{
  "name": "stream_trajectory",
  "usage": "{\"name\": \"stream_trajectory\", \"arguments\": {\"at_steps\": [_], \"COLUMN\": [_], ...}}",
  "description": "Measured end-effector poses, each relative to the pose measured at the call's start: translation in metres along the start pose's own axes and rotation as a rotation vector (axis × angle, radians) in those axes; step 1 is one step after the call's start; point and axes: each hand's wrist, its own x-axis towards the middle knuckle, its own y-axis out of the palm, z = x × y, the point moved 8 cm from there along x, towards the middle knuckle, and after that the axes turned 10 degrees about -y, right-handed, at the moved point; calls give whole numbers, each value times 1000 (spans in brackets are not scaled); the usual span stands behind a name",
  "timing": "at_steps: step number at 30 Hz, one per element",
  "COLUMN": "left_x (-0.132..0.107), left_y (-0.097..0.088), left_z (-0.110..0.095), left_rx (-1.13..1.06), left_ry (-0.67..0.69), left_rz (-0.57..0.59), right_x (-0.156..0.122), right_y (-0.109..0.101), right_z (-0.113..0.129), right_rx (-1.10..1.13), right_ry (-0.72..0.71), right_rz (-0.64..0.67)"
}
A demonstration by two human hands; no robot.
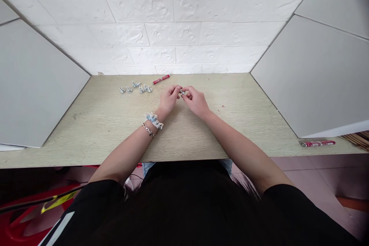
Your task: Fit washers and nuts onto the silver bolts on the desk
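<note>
My left hand [170,98] and my right hand [196,102] meet above the middle of the wooden tabletop [95,123]. Their fingertips pinch a small silvery metal fastener [182,92], probably a bolt, which is mostly hidden by my fingers. To the left of my hands lie several similar zinc-coloured bolts [141,88], some apparently with wing nuts. They are scattered near the back of the table. A scrunchie [154,120] and a chain bracelet [148,129] circle my left wrist.
A red cylindrical stick [160,79] lies near the white brick-textured wall [173,34]. Grey panels [37,84] stand on both sides of the table. A second red-and-silver cylinder [317,143] rests on the front right edge.
</note>
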Motion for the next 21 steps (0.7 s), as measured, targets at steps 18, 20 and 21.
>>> {"name": "stream_trajectory", "arguments": {"at_steps": [18, 20, 21], "left_x": [1, 1, 1], "left_y": [6, 5, 5], "left_z": [5, 5, 4], "left_rx": [45, 26, 16], "left_ry": [31, 20, 13], "left_rz": [39, 36, 34], "right_x": [-2, -1, 0], "right_y": [2, 2, 2], "right_z": [-4, -4, -3], "right_rx": [-28, -28, -24], "right_ry": [47, 21, 8], "right_rz": [-26, -40, -41]}}
